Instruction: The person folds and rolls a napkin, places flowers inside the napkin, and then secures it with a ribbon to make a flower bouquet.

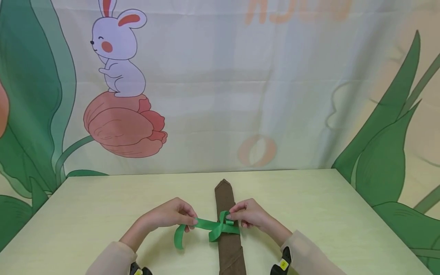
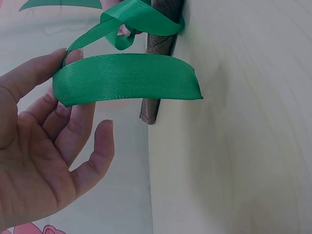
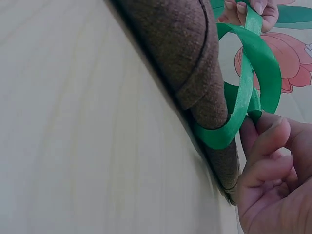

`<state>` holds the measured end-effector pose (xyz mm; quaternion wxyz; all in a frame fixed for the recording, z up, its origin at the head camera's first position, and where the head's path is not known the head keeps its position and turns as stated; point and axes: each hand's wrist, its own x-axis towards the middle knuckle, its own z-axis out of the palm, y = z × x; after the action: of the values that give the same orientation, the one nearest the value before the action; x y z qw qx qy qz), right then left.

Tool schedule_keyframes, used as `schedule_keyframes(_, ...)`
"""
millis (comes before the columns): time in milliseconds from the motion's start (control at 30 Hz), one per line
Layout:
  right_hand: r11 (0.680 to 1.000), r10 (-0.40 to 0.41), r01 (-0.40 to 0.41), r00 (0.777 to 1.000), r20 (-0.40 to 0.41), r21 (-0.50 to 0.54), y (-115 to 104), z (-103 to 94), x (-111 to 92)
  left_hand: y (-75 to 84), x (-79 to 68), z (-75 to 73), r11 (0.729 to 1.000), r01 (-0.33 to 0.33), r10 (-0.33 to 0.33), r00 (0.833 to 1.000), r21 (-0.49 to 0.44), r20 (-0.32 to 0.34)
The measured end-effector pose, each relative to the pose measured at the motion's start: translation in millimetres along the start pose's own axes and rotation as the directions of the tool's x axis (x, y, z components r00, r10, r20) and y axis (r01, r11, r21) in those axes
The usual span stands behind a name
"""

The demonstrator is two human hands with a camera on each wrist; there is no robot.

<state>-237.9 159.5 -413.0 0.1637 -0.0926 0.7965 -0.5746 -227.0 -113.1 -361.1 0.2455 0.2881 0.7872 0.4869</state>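
Observation:
A brown fabric roll [image 1: 225, 244], flat and pointed at its far end, lies lengthwise on the table. Around its middle passes a green ribbon [image 1: 206, 224], loosely looped on top. Left of the roll, my left hand [image 1: 170, 214] pinches one length of ribbon between thumb and forefinger, and the ribbon's cut end hangs down past the fingers. My right hand [image 1: 252, 214], at the roll's right edge, pinches another part of the ribbon close to the loop. In the right wrist view the ribbon [image 3: 265, 63] forms an open loop above the brown roll [image 3: 175, 44].
The pale wooden table [image 1: 103, 206] extends to both sides of the roll. Behind it hangs a printed curtain [image 1: 206, 95] with a rabbit, a tulip and green leaves. Dark wrist straps [image 1: 282, 263] sit by the beige sleeves [image 1: 309, 254].

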Motion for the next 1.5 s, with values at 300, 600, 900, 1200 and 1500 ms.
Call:
schedule_keyframes(300,1.0,-0.009,0.01,1.0,-0.023,0.015,-7,14.3,13,4.3,0.8,-1.7,1.0,-0.001,0.002,0.999,0.017,-0.047)
schedule_keyframes(600,1.0,0.027,-0.026,0.994,0.109,-0.01,-11,10.7,7,6.0,9.5,-3.1,0.998,0.029,-0.021,0.99,0.051,-0.138)
schedule_keyframes(900,0.996,0.077,-0.088,0.951,0.3,0.024,-10,-4.7,5,5.4,9.2,-1.3,0.999,0.021,-0.018,0.993,0.023,-0.121)
schedule_keyframes(1200,0.997,0.033,-0.022,0.987,0.155,-0.071,-6,-1.4,1,0.4,10.6,-0.5,1.0,0.018,-0.015,0.994,0.026,-0.113)
schedule_keyframes(1500,0.966,-0.124,0.114,0.992,-0.029,-0.232,-7,-2.2,-16,1.6,8.4,-0.2,1.0,0.004,-0.003,0.994,0.014,-0.105)
